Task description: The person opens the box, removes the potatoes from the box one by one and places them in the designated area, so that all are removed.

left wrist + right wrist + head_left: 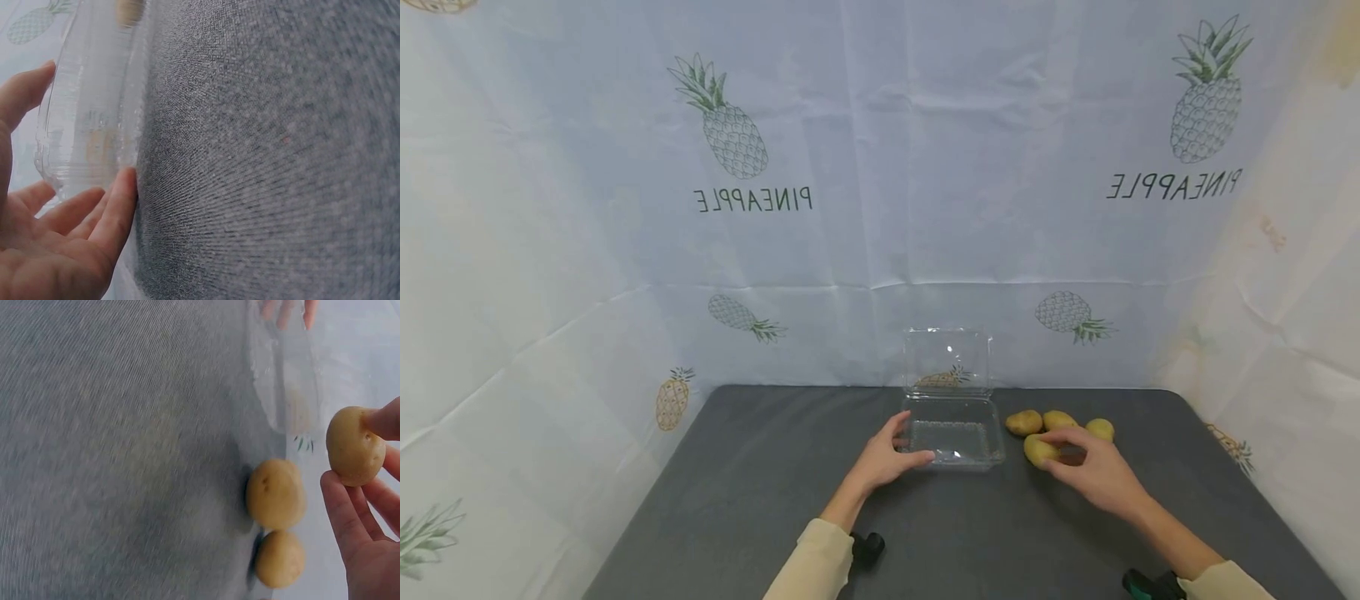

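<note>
My right hand [1097, 471] pinches a small yellow potato [353, 450] between thumb and fingertips, held above the table in the right wrist view. A clear plastic clamshell box [953, 462] stands left of it, its lid [947, 354] raised at the back. At the box's left side is my left hand [883, 457], thumb by the near rim and fingers lightly bent along the wall. Beyond the right hand lie a browner potato [1023, 422], a yellow potato [1060, 419] and a rounder potato [1100, 429]. The box bottom shows bare through the plastic.
A dark grey cloth-covered table [737, 500] carries everything. Right behind it hangs a white curtain [880, 208] with pineapple prints, which also runs along both sides. Dark straps with devices [867, 550] sit at the wrists.
</note>
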`<state>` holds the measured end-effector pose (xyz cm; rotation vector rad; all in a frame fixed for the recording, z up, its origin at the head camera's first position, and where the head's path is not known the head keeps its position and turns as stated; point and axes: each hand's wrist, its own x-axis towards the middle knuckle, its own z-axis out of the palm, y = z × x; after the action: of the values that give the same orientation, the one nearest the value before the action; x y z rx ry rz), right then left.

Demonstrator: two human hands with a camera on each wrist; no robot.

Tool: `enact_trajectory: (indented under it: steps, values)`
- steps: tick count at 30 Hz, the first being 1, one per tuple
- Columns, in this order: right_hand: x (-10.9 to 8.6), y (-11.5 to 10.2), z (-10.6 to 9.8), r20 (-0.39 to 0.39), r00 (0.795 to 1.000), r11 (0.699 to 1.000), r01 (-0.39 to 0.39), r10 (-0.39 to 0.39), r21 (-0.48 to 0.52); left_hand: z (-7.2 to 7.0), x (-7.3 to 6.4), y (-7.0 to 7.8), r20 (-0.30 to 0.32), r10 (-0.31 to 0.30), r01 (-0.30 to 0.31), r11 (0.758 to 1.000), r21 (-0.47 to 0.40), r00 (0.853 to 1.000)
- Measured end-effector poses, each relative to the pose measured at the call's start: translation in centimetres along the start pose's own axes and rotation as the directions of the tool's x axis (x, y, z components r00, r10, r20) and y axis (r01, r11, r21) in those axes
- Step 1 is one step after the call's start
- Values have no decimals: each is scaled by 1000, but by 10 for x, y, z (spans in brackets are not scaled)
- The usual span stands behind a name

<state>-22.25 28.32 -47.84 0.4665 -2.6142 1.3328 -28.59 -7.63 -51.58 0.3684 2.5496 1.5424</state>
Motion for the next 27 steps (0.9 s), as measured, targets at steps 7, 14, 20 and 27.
enact_trajectory:
  steps: [7,14,20,27]
  values:
    - [1,10,-13,-23,999,997,-48,46,-53,-2,0,1,0,-8,8,1000,-1,1000]
    - [-1,25,-21,-79,993,981,-97,84,-171,-1,1,1,2,-8,8,1000,-3,1000]
    - [-4,38,-24,-90,991,970,-121,104,-211,-1,0,0,9,0,0,1000,-6,1000]
    - [-3,46,-23,-73,990,954,-138,123,-267,0,-1,0,6,-1,2,1000,-4,1000]
